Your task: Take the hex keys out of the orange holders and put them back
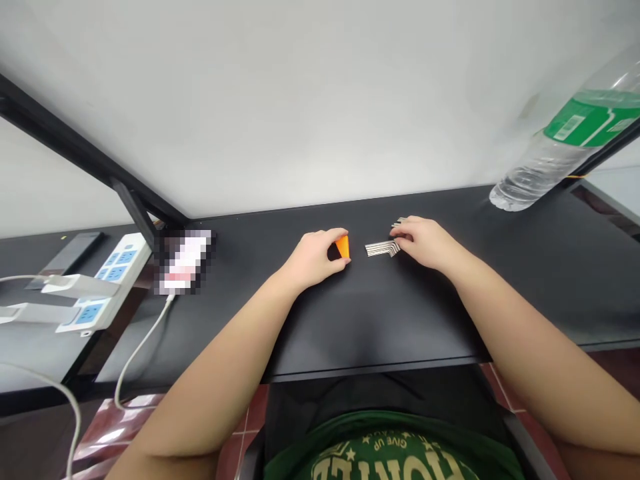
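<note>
My left hand point(316, 259) pinches a small orange plastic piece point(343, 246) between thumb and fingers, standing on the black desk. To its right, several silver L-shaped hex keys point(380, 249) lie side by side, their long arms pointing left and their bends at the right. My right hand point(419, 239) has its thumb and fingers curled at the bent end of these keys. More striped metal ends point(399, 221) show just behind its fingertips. The fingers partly cover the keys, so how many it grips is hidden. A short gap separates the orange piece from the keys.
A large clear bottle with a green label point(580, 120) stands at the back right. On the left are a blurred-out phone point(185, 260) on a white cable, a power strip point(107, 283) with chargers, and a dark slab point(70, 257). A black metal frame point(135, 207) rises there.
</note>
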A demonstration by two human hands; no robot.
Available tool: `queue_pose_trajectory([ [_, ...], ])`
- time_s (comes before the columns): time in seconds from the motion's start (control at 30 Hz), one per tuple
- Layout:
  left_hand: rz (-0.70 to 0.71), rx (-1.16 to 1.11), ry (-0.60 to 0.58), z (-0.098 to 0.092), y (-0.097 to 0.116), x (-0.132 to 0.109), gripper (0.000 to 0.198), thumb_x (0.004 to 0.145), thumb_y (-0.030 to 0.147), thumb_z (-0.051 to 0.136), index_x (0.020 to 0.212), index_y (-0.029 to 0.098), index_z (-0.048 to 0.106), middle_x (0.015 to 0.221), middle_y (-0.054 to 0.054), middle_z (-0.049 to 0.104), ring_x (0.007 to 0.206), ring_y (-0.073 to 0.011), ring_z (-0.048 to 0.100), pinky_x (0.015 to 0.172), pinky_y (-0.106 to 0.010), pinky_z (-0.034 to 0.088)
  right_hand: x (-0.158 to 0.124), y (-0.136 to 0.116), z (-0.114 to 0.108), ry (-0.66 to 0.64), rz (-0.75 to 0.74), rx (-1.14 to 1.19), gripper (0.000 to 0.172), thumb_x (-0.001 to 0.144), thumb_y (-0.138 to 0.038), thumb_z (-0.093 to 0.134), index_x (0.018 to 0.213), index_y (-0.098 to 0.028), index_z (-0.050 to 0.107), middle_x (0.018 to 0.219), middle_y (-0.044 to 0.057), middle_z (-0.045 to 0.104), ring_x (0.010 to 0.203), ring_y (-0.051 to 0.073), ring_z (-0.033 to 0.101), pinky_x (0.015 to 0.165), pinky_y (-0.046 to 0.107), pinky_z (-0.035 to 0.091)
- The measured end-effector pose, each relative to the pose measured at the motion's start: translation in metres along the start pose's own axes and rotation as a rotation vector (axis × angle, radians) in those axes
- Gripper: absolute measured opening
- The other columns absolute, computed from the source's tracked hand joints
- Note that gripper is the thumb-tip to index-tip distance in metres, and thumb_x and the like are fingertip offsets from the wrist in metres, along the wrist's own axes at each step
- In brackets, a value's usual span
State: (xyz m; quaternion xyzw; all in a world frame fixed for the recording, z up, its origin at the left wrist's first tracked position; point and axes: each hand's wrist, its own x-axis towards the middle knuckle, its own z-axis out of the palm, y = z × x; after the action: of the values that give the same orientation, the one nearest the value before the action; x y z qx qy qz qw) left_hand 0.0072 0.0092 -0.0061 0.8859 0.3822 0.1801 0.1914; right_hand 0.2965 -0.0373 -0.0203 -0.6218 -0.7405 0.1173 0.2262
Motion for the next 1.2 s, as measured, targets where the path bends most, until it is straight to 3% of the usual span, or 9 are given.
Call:
queue_pose_trajectory([
  [0.13, 0.056, 0.009, -0.008, 0.004, 0.0, 0.0, 0.054, 0.084, 0.035, 0.071, 0.136, 0.022, 0.063, 0.132, -0.006, 0.071, 0.119, -0.0277, 0.067, 0.108, -0.043, 0.05, 0.003, 0.001, -0.001, -0.029, 0.006, -0.051, 0.018, 0.084, -0.014, 0.059, 0.084, -0.022, 0.075, 0.092, 0.005, 0.072, 0.088, 0.021, 0.066, 0.079, 0.032, 0.05],
  [0.3, 0.043, -0.028, -0.013, 0.005, 0.003, -0.002, 0.054, 0.083, 0.028, 0.072, 0.136, 0.022, 0.062, 0.135, -0.007, 0.068, 0.126, -0.0273, 0.063, 0.11, -0.042, 0.049, 0.004, -0.007, -0.005, -0.095, 0.221, -0.219, 0.007, 0.072, -0.014, 0.066, 0.07, -0.02, 0.062, 0.079, 0.006, 0.067, 0.073, 0.021, 0.061, 0.065, 0.032, 0.044],
  [0.4, -0.028, -0.089, 0.002, 0.005, 0.004, -0.003, 0.056, 0.083, 0.028, 0.074, 0.137, 0.025, 0.06, 0.137, -0.007, 0.066, 0.127, -0.0271, 0.062, 0.11, -0.042, 0.05, 0.002, -0.007, -0.009, -0.116, 0.304, -0.228, 0.01, 0.07, -0.015, 0.067, 0.073, -0.021, 0.06, 0.075, 0.006, 0.066, 0.069, 0.022, 0.06, 0.059, 0.031, 0.042],
  [0.5, -0.062, -0.134, 0.018, 0.006, 0.003, -0.002, 0.055, 0.082, 0.031, 0.075, 0.135, 0.025, 0.062, 0.135, -0.006, 0.068, 0.124, -0.027, 0.064, 0.111, -0.043, 0.05, -0.001, -0.008, -0.012, -0.039, 0.314, -0.051, 0.015, 0.072, -0.013, 0.066, 0.084, -0.021, 0.064, 0.078, 0.003, 0.068, 0.064, 0.018, 0.061, 0.057, 0.03, 0.045],
  [0.6, -0.046, -0.145, 0.035, 0.007, 0.001, -0.002, 0.053, 0.081, 0.032, 0.076, 0.132, 0.024, 0.064, 0.131, -0.006, 0.069, 0.121, -0.0267, 0.065, 0.111, -0.044, 0.049, -0.003, -0.014, -0.013, 0.015, 0.266, 0.299, 0.018, 0.082, -0.018, 0.064, 0.098, -0.022, 0.07, 0.078, 0.001, 0.07, 0.055, 0.015, 0.061, 0.056, 0.029, 0.051],
  [0.7, -0.033, -0.173, 0.043, 0.007, 0.001, -0.002, 0.053, 0.08, 0.032, 0.077, 0.131, 0.023, 0.065, 0.129, -0.006, 0.07, 0.12, -0.0258, 0.066, 0.111, -0.043, 0.05, -0.006, -0.025, -0.012, 0.095, 0.139, 0.497, 0.013, 0.089, -0.026, 0.064, 0.097, -0.022, 0.074, 0.078, 0.001, 0.068, 0.053, 0.015, 0.063, 0.058, 0.031, 0.056],
  [0.9, -0.058, -0.32, 0.059, 0.007, 0.005, -0.003, 0.052, 0.078, 0.035, 0.08, 0.127, 0.023, 0.069, 0.131, -0.006, 0.071, 0.123, -0.026, 0.066, 0.115, -0.042, 0.048, -0.011, -0.036, -0.009, 0.189, -0.176, 0.427, 0.018, 0.096, -0.026, 0.059, 0.092, -0.024, 0.077, 0.091, 0.003, 0.07, 0.058, 0.014, 0.065, 0.066, 0.034, 0.058],
  [1.2, -0.034, -0.463, -0.02, 0.005, 0.008, -0.005, 0.053, 0.076, 0.037, 0.082, 0.126, 0.024, 0.07, 0.131, -0.005, 0.072, 0.124, -0.0277, 0.066, 0.115, -0.045, 0.049, -0.014, -0.04, -0.013, 0.185, -0.305, 0.176, 0.028, 0.099, -0.02, 0.051, 0.1, -0.026, 0.078, 0.102, 0.005, 0.075, 0.087, 0.02, 0.069, 0.082, 0.036, 0.055],
])
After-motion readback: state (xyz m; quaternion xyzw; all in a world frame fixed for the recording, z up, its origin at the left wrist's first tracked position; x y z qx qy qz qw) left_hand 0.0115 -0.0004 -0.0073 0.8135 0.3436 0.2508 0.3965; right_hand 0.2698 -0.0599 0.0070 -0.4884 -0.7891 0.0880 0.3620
